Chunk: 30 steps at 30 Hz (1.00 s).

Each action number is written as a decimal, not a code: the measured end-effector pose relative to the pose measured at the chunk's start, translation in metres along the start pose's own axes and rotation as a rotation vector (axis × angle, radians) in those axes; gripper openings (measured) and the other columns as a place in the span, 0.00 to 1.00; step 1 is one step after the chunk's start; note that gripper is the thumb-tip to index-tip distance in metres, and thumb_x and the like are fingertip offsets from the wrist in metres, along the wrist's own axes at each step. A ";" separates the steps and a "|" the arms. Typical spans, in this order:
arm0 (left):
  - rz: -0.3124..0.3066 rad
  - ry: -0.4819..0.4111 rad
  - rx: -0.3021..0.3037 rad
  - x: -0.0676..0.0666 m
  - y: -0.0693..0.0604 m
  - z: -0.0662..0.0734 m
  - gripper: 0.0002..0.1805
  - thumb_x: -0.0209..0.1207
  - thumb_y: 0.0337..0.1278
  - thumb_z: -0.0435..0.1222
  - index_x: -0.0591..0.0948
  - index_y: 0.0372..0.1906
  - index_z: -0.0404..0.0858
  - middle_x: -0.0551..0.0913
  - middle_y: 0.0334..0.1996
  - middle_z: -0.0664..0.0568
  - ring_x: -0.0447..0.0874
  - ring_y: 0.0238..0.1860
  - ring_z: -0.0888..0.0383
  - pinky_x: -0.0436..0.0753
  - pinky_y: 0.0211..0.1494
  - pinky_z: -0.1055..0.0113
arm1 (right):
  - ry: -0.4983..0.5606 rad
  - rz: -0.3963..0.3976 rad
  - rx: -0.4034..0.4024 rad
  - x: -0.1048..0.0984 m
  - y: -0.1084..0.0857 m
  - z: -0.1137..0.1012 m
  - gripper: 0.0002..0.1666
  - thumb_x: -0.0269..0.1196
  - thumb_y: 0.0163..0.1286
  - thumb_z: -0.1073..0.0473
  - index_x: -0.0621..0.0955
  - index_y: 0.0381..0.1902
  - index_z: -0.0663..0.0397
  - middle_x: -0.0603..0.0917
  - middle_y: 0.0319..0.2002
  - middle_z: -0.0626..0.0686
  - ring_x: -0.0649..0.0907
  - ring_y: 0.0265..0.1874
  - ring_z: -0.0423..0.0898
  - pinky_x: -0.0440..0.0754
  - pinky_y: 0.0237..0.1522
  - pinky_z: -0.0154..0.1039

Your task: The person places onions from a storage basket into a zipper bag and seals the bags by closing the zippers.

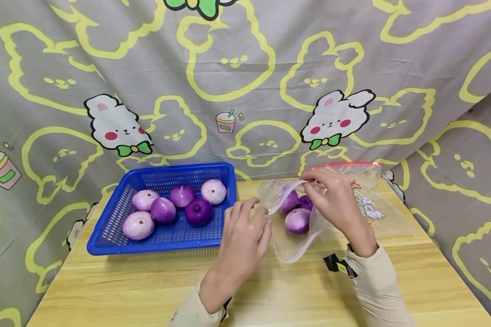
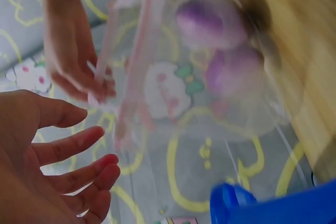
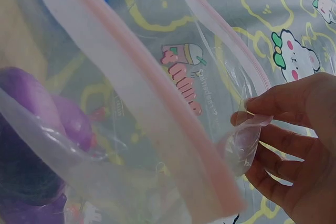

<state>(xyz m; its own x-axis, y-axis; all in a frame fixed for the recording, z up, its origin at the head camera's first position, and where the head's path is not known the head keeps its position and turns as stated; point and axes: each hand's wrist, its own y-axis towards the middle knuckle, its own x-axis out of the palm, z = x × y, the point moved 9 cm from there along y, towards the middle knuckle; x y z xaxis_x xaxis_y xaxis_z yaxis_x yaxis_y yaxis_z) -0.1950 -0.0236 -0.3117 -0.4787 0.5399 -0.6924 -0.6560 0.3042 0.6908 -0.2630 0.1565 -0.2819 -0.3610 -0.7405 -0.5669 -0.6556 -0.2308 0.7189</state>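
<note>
My right hand (image 1: 331, 195) pinches the rim of a clear zip bag (image 1: 288, 252) between thumb and fingers, as the right wrist view also shows. The bag's mouth gapes toward me. Three purple onions (image 1: 298, 221) lie inside it, partly behind the plastic. My left hand (image 1: 245, 234) hovers by the bag's left edge, beside the basket. Its fingers are loosely bent and spread; the left wrist view shows the palm with nothing in it and a gap to the bag.
At left a blue plastic basket (image 1: 159, 250) holds several purple and pale onions (image 1: 138, 225). Another clear bag with a red zip (image 1: 352, 164) and printed figures lies at the back right. A patterned cloth (image 1: 245, 113) hangs behind the wooden table (image 1: 139, 290).
</note>
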 end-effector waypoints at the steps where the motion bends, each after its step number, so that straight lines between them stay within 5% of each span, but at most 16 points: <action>1: 0.002 0.003 -0.010 -0.001 0.001 -0.004 0.06 0.62 0.61 0.36 0.84 0.40 0.39 0.81 0.51 0.45 0.76 0.50 0.48 0.71 0.52 0.54 | -0.001 -0.001 0.001 0.000 0.000 0.000 0.09 0.66 0.60 0.73 0.87 0.37 0.60 0.88 0.38 0.53 0.83 0.36 0.45 0.78 0.38 0.39; 30: 0.078 0.024 -0.166 -0.044 0.010 -0.077 0.09 0.65 0.58 0.34 0.83 0.43 0.37 0.82 0.50 0.42 0.76 0.51 0.41 0.71 0.52 0.47 | -0.024 -0.004 -0.002 0.001 0.000 0.000 0.09 0.66 0.60 0.73 0.87 0.36 0.59 0.88 0.36 0.52 0.82 0.35 0.44 0.77 0.37 0.36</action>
<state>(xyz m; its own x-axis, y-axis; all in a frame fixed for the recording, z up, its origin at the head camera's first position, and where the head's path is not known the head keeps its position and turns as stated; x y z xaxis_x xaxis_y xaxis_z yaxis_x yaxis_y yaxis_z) -0.2251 -0.1046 -0.2900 -0.5446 0.5373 -0.6440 -0.7026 0.1271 0.7002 -0.2634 0.1559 -0.2830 -0.3742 -0.7246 -0.5788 -0.6558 -0.2346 0.7176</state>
